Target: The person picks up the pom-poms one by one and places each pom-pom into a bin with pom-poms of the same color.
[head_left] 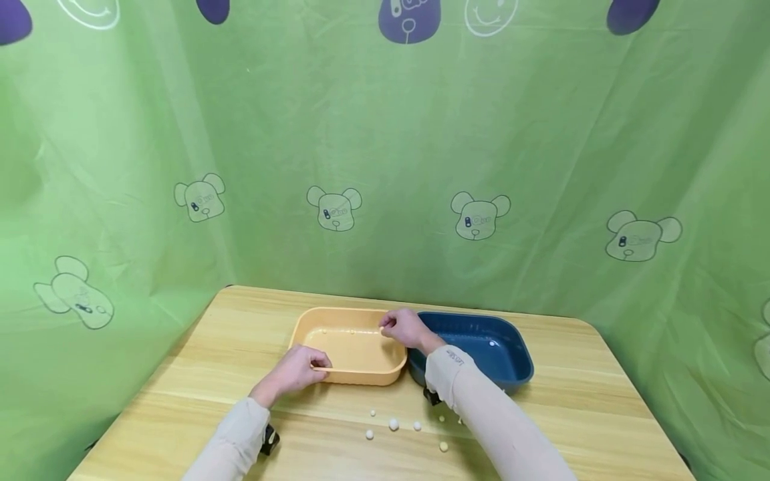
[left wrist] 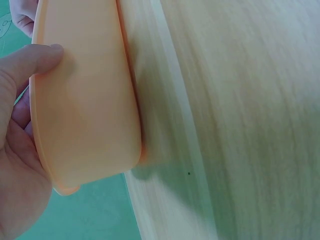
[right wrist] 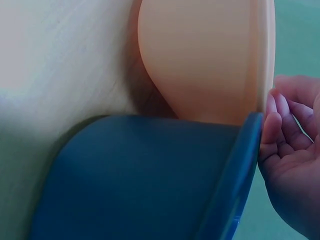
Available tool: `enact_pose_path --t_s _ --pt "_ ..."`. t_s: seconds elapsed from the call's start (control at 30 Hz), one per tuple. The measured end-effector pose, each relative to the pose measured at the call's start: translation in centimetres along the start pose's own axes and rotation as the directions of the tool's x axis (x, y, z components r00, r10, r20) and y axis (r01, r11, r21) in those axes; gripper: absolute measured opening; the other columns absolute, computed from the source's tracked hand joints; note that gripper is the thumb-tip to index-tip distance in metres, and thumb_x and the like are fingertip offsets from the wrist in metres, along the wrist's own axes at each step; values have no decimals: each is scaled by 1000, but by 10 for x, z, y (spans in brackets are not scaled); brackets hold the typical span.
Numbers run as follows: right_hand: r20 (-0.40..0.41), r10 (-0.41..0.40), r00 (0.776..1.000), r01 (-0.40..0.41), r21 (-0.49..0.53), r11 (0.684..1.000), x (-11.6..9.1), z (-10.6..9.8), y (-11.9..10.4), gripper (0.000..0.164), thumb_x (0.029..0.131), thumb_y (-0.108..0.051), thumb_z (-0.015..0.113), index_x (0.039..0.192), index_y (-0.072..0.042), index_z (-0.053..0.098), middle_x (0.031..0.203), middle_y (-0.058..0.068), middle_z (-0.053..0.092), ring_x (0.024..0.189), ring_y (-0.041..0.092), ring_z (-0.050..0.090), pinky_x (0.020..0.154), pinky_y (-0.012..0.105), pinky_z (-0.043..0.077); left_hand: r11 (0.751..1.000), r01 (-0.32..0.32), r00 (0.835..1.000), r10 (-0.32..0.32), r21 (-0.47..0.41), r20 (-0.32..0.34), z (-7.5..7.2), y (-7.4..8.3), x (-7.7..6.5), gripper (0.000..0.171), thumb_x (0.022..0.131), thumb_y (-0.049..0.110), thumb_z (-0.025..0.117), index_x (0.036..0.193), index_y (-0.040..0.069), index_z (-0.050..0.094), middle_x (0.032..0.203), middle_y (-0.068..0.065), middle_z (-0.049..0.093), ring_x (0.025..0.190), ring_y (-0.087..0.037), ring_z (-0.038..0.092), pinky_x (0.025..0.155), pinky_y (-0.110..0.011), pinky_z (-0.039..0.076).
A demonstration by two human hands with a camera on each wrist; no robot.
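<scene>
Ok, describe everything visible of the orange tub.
The orange tub is shallow, rectangular and round-cornered, apparently smooth plastic, with a lipped rim. It stands upright on the table, close beside the blue tub. The left hand grips its near rim; the right hand is over its right end. Small pale balls lie inside.

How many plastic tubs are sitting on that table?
2. The rounded-rectangular orange plastic tub sits on the left, its near rim gripped by the left hand; the rounded-rectangular dark-blue plastic tub sits to its right, partly covered by the right arm.
</scene>
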State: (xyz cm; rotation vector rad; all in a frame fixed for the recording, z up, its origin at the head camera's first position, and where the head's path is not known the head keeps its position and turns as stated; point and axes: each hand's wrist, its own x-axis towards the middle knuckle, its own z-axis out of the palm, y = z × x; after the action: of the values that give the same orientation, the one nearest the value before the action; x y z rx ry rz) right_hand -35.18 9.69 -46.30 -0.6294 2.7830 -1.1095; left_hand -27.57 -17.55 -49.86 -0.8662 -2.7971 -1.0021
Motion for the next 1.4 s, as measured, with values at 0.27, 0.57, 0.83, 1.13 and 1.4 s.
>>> enact_pose_path --t_s 0.27,0.57,0.83,1.13,1.4 --pt "-21 13 1000 -13 -2 1000 4 1 2 14 81 -2 66 94 1 70 77 0 63 72 12 56 66 25 48 1000 13 1000 -13 -5 7 0 1 0 11 78 7 72 80 17 72 76 13 66 70 -2 59 69 -24 50" --pt "-19 4 1000 -4 17 1000 2 1 2 17 81 -2 65 96 2 70 79 1 63 73 13 55 67 26 49 1000 28 1000 -28 -11 10 0 3 -1 10 78 8 73 80 17 72 76 13 66 71 -3 59 69 -24 50" --pt "4 -5 1000 5 32 999 -9 -7 3 20 83 -3 64 101 3 69 84 2 64 75 14 56 68 28 51 1000 24 1000 -24 -1 9 0 3 -1 9 78 8 72 80 17 72 76 14 66 72 -3 59 70 -25 50" --pt "-3 -45 999 45 9 999 -30 -28 3 16 85 -6 64 98 1 70 82 0 64 76 13 57 70 28 50 1000 22 1000 -22 -17 6 1 1 0 10 78 7 72 81 17 72 76 14 65 71 -3 59 69 -24 50" --pt "39 -45 998 45 7 999 -53 -46 8 14 87 -10 66 98 -3 70 82 -3 63 75 11 57 68 27 49 1000 20 1000 -20 -20 8 0 3 -1 8 79 7 72 81 15 72 76 13 66 70 -3 59 69 -24 50"
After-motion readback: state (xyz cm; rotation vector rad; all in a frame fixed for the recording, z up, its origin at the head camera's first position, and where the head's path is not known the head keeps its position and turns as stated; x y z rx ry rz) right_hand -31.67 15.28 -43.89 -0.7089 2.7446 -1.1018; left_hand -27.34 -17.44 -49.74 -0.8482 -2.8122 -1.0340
